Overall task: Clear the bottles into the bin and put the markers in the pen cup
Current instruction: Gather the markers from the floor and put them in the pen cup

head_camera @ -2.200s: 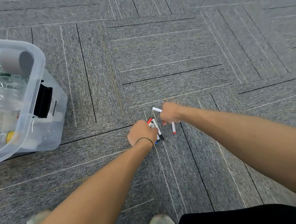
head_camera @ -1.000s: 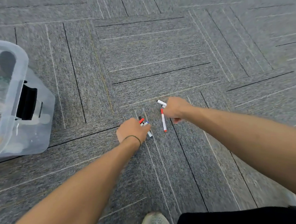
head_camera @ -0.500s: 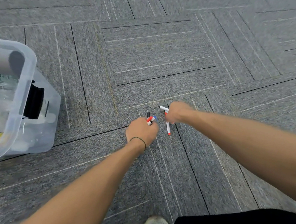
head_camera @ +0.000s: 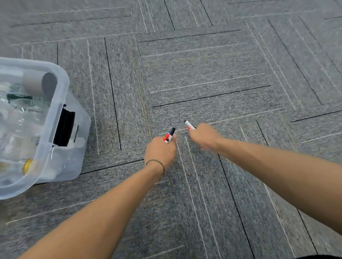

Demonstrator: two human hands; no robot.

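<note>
red marker lifted off carpet | both grips clamp markers, tips pointing away

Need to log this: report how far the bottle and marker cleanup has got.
Done: bottles lie in the clear bin. In hand: left hand grips a bundle of markers; right hand grips another marker. Left: dropping them in the pen cup, not in view.

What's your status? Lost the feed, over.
Left hand grips a marker bundle. Right hand grips one marker. Bottles in clear bin. Pen cup not in view.
</note>
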